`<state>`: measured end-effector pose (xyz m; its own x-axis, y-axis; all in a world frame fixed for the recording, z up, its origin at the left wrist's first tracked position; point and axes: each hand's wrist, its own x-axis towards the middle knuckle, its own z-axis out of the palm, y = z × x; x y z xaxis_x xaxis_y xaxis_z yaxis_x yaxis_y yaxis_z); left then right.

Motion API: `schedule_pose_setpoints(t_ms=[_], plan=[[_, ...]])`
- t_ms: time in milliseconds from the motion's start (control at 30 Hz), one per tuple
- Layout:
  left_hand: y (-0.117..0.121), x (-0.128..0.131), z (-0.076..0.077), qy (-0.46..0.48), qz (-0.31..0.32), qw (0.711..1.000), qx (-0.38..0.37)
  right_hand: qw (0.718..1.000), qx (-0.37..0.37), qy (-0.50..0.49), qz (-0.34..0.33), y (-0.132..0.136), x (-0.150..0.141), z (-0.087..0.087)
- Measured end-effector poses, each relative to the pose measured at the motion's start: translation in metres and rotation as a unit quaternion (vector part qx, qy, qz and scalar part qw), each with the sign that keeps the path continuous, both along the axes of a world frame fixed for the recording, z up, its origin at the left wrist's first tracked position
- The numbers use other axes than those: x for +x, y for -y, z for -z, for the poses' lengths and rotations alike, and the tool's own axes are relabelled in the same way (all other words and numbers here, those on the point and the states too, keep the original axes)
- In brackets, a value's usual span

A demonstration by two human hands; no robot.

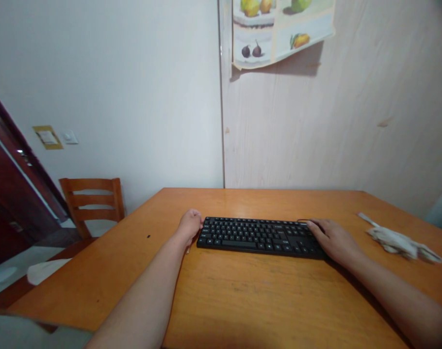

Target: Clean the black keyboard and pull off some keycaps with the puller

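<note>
A black keyboard lies flat on the wooden table, its long side toward me. My left hand is closed beside the keyboard's left end, fingers curled and partly hidden. A thin, small tip shows below that fist; its kind is too small to tell. Over the keyboard's right end lies my right hand, covering the number keys, thumb on top and fingers bent around the far right corner. A short piece of cable shows behind the keyboard near that thumb.
To the right on the table lies a crumpled whitish cloth or glove with a thin pale strip at its far end. A tiny black piece lies at left. A wooden chair stands beyond the left edge; a wall closes the back.
</note>
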<state>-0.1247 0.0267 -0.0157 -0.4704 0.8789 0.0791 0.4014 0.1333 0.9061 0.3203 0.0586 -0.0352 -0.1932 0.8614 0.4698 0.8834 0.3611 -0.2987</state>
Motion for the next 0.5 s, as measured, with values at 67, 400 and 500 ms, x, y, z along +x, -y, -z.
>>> schedule_pose_setpoints(t_ms=[67,400,500], plan=[[-0.0007,0.0000,0.0008,0.001,-0.001,1.000,0.005,1.000,-0.003,0.000,0.001,-0.0011,-0.0014,-0.0002],[-0.0040,-0.0004,0.0074,-0.010,-0.014,0.999,0.028,1.000,-0.004,0.002,0.022,-0.0066,-0.0009,0.0021],[-0.0032,0.0000,0.0075,-0.016,-0.017,0.999,0.033,1.000,-0.003,0.002,0.023,-0.0078,0.0009,0.0034]])
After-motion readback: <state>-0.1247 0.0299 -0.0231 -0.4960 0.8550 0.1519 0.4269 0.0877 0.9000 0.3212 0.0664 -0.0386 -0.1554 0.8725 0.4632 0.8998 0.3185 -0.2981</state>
